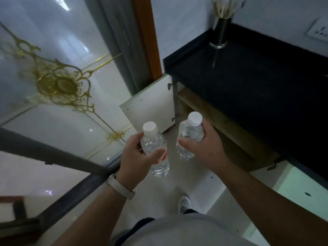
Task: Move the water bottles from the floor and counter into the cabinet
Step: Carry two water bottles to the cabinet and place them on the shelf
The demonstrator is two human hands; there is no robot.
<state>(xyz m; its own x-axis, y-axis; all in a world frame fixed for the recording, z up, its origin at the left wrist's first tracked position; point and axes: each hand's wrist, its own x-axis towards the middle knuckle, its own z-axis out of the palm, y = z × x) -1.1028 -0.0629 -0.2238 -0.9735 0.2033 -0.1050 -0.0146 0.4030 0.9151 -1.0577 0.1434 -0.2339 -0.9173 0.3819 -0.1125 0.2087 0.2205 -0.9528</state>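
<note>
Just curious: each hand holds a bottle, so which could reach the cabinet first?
Right. The right hand and its bottle hang just beside the open cabinet; the left hand is farther from it.

Pale beige watch strap (120,186) on my left wrist, my light grey shirt (177,231), dark trousers (142,223), one white shoe (184,204)

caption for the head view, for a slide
Left hand grips left bottle, right hand right bottle, before the open cabinet under the counter.
</note>
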